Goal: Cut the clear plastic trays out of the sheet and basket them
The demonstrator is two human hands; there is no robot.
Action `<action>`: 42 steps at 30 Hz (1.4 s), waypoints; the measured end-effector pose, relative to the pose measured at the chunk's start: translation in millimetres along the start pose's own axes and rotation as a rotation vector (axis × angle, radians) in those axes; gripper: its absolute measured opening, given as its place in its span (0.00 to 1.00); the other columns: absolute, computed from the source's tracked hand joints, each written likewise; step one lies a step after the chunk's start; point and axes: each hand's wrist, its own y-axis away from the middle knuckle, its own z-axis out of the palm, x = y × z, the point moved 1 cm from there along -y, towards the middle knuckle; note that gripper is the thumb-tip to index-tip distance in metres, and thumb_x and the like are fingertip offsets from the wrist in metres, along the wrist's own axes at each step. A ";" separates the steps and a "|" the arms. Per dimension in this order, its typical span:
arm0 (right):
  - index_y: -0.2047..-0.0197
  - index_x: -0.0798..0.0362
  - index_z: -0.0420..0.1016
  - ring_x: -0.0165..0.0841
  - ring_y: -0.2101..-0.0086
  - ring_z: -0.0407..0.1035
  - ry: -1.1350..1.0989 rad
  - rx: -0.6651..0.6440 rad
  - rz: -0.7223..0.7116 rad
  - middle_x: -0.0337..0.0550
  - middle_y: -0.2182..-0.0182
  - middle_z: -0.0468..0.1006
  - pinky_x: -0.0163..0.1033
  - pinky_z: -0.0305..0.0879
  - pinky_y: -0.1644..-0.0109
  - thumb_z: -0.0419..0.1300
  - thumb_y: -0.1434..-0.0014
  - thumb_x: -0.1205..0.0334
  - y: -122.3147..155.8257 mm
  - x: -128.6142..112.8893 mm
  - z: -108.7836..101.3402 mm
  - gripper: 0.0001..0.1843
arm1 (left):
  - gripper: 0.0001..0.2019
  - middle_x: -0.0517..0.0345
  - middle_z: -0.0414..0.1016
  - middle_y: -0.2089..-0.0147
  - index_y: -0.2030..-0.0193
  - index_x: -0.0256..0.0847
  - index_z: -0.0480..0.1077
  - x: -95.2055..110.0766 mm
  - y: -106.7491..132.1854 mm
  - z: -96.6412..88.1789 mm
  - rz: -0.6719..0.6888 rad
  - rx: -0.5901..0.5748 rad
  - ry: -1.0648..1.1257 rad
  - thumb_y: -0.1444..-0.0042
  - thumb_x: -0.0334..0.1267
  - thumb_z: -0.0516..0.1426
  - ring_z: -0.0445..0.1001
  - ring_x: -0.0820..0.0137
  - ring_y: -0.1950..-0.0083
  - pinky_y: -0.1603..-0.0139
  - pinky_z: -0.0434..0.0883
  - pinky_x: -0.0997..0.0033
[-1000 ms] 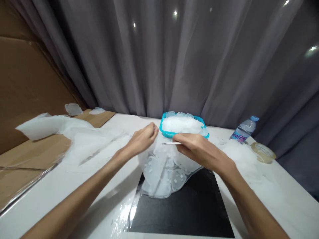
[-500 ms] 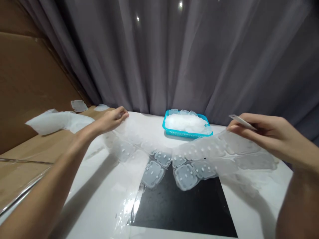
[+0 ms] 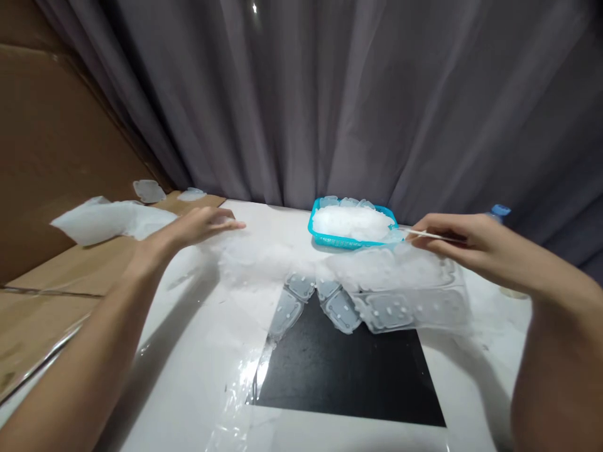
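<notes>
My left hand (image 3: pixel 211 223) hovers at the left with its fingers apart, just above the blurred end of a translucent plastic sheet. My right hand (image 3: pixel 464 238) is closed around a thin white stick (image 3: pixel 431 235), whose tip points left toward the basket. Between and below my hands spreads the translucent sheet (image 3: pixel 396 307), made of rounded, joined panels with small white dots. Its upper part is smeared by motion. Whether my right fingers also grip the sheet, I cannot tell. Beneath it lies a black rectangular mat (image 3: pixel 348 376).
A turquoise basket (image 3: pixel 330 242) heaped with white material stands at the back of the white table (image 3: pixel 179 389). A crumpled white bag (image 3: pixel 108 220) and two translucent pieces lie left, by cardboard (image 3: pixel 61 276). Behind my right hand shows a blue cap (image 3: pixel 500 211). A grey curtain (image 3: pixel 301 107) hangs behind.
My left fingers have spread from a closed pinch. My right hand has shifted left with the stick, which lies flatter. The sheet's right end has moved left, and the blue cap has come into view.
</notes>
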 end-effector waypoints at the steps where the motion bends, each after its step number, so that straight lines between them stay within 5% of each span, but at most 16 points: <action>1: 0.60 0.47 0.80 0.34 0.71 0.68 0.024 -0.035 0.003 0.41 0.69 0.79 0.36 0.61 0.70 0.57 0.32 0.36 -5.2 2.4 5.6 0.23 | 0.34 0.56 0.76 0.65 0.59 0.35 0.77 -0.6 -1.9 4.8 -0.009 0.019 -0.019 0.39 0.70 0.54 0.71 0.63 0.59 0.54 0.63 0.70; 5: 0.62 0.47 0.78 0.32 0.73 0.64 0.141 -0.104 0.044 0.38 0.73 0.75 0.35 0.57 0.69 0.54 0.30 0.38 -21.3 11.7 24.0 0.23 | 0.31 0.44 0.77 0.48 0.53 0.34 0.77 29.8 -9.9 30.1 0.128 0.052 -0.047 0.36 0.65 0.55 0.66 0.51 0.41 0.37 0.58 0.57; 7: 0.63 0.48 0.77 0.32 0.73 0.63 0.173 -0.115 0.063 0.38 0.74 0.74 0.35 0.56 0.69 0.55 0.31 0.38 -24.0 16.3 27.9 0.23 | 0.26 0.49 0.77 0.42 0.46 0.40 0.77 58.0 -13.5 50.2 0.268 -0.047 -0.001 0.35 0.61 0.57 0.68 0.56 0.39 0.34 0.57 0.61; 10: 0.64 0.49 0.78 0.33 0.72 0.66 0.185 -0.148 0.071 0.39 0.73 0.75 0.35 0.56 0.68 0.55 0.32 0.38 -21.9 26.5 27.1 0.24 | 0.29 0.50 0.78 0.42 0.42 0.44 0.76 94.1 -15.5 80.9 0.375 -0.242 0.145 0.42 0.61 0.63 0.69 0.56 0.40 0.39 0.63 0.63; 13: 0.66 0.49 0.78 0.35 0.70 0.69 0.241 -0.213 0.099 0.41 0.71 0.77 0.36 0.59 0.67 0.57 0.32 0.42 -18.8 38.7 24.9 0.21 | 0.22 0.50 0.80 0.58 0.55 0.37 0.78 111.1 -11.7 95.1 0.385 -0.408 0.269 0.41 0.56 0.63 0.74 0.60 0.55 0.54 0.67 0.67; 17: 0.62 0.50 0.79 0.40 0.62 0.73 0.352 -0.093 0.076 0.46 0.63 0.79 0.41 0.64 0.58 0.56 0.29 0.50 -25.4 28.8 39.5 0.16 | 0.17 0.55 0.77 0.63 0.60 0.35 0.77 119.6 -2.5 83.8 0.460 -0.496 0.385 0.36 0.50 0.58 0.73 0.66 0.61 0.61 0.67 0.72; 19: 0.53 0.50 0.79 0.43 0.53 0.73 0.274 0.005 -0.081 0.48 0.55 0.79 0.44 0.65 0.49 0.54 0.27 0.52 -33.5 7.3 60.8 0.14 | 0.14 0.55 0.79 0.59 0.56 0.36 0.78 124.4 1.0 75.2 0.519 -0.538 0.485 0.37 0.45 0.58 0.75 0.65 0.58 0.57 0.68 0.72; 22: 0.42 0.47 0.73 0.43 0.42 0.68 0.016 -0.050 -0.300 0.48 0.44 0.76 0.46 0.63 0.38 0.57 0.27 0.50 -46.5 -24.6 104.5 0.16 | 0.12 0.55 0.79 0.59 0.55 0.36 0.79 129.4 4.6 68.0 0.532 -0.584 0.548 0.39 0.42 0.61 0.74 0.66 0.59 0.58 0.67 0.74; 27: 0.45 0.48 0.74 0.37 0.52 0.73 -0.282 -0.160 -0.298 0.42 0.49 0.80 0.39 0.65 0.49 0.60 0.28 0.52 -62.1 -27.9 153.5 0.13 | 0.12 0.58 0.77 0.65 0.59 0.36 0.81 127.5 9.3 59.4 0.501 -0.597 0.490 0.40 0.44 0.64 0.72 0.69 0.63 0.62 0.65 0.76; 34: 0.54 0.51 0.80 0.36 0.57 0.73 -0.323 -0.267 -0.306 0.41 0.58 0.81 0.38 0.62 0.53 0.60 0.28 0.52 -67.9 -13.8 159.8 0.12 | 0.16 0.56 0.80 0.62 0.55 0.37 0.81 125.8 8.7 54.8 0.553 -0.657 0.602 0.33 0.48 0.60 0.75 0.67 0.58 0.56 0.68 0.75; 42: 0.53 0.51 0.78 0.35 0.59 0.70 -0.167 -0.174 -0.432 0.41 0.60 0.78 0.38 0.60 0.54 0.58 0.28 0.62 -61.3 -28.9 161.5 0.07 | 0.15 0.56 0.78 0.66 0.66 0.36 0.77 121.7 -1.5 79.1 0.539 -0.587 0.688 0.40 0.48 0.62 0.73 0.66 0.61 0.57 0.68 0.72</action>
